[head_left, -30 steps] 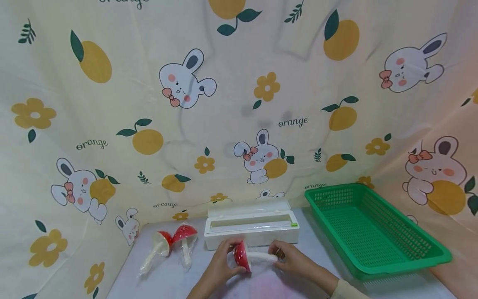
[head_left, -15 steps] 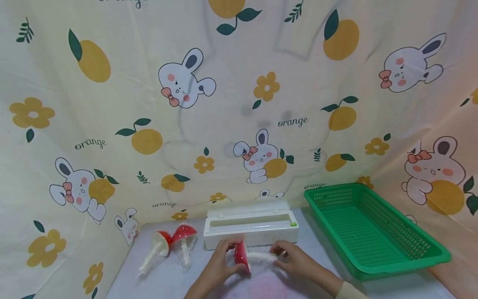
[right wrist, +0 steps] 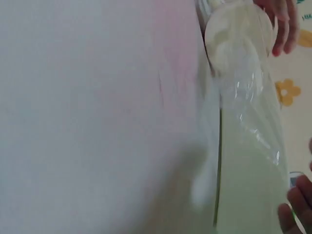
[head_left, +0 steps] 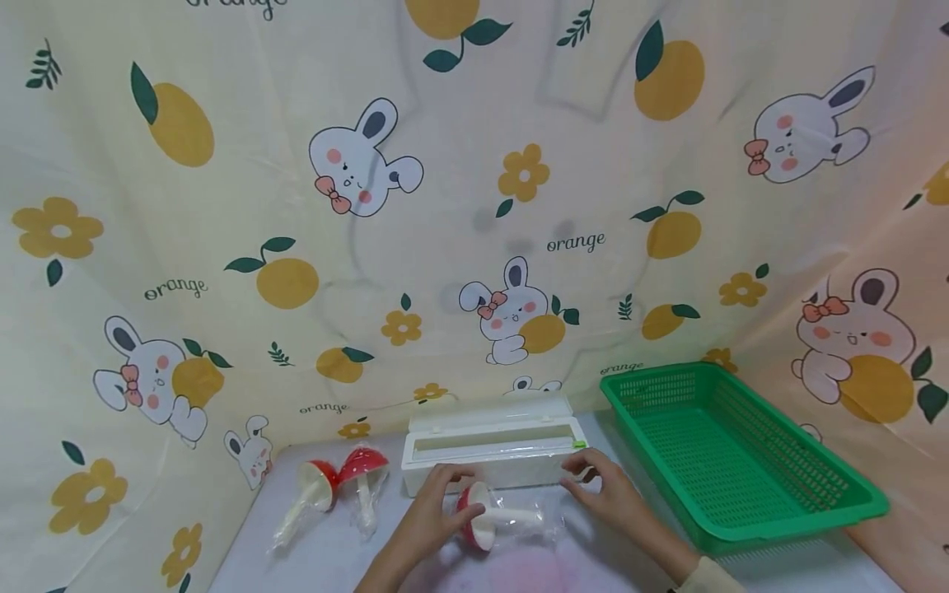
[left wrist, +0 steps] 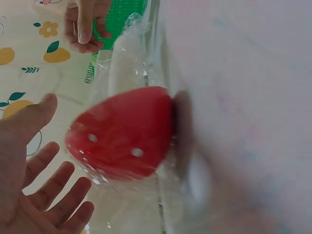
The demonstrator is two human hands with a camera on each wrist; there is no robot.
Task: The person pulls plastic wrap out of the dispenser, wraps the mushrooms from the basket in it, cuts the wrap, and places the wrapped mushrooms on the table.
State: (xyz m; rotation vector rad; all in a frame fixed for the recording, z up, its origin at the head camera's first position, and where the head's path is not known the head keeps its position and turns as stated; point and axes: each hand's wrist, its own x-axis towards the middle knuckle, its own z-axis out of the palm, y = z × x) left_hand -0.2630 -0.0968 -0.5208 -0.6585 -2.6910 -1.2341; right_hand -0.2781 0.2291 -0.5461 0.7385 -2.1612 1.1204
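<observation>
A toy mushroom (head_left: 476, 539) with a red cap, white dots and a white stem lies on the table in clear plastic film, its cap to the left and stem to the right. My left hand (head_left: 433, 519) is beside the cap; in the left wrist view its fingers (left wrist: 53, 195) are spread, apart from the mushroom (left wrist: 122, 131). Off the stem's end, near the box's front right corner, my right hand (head_left: 617, 501) has loosely bent fingers holding nothing. Behind the mushroom stands a white cling film dispenser (head_left: 489, 473), lid raised, with a green slider at its right.
On the left of the table lie two more film-wrapped mushrooms (head_left: 319, 484) (head_left: 365, 463), side by side. A green plastic basket (head_left: 708, 527) stands at the right. Patterned fabric (head_left: 445, 231) hangs behind and at the sides. A pink patch (head_left: 530, 568) shows on the white table cover.
The right hand has let go of the stem end and moved right and up. The mushroom has rolled so its pale underside shows, and the left hand has loosened from its cap.
</observation>
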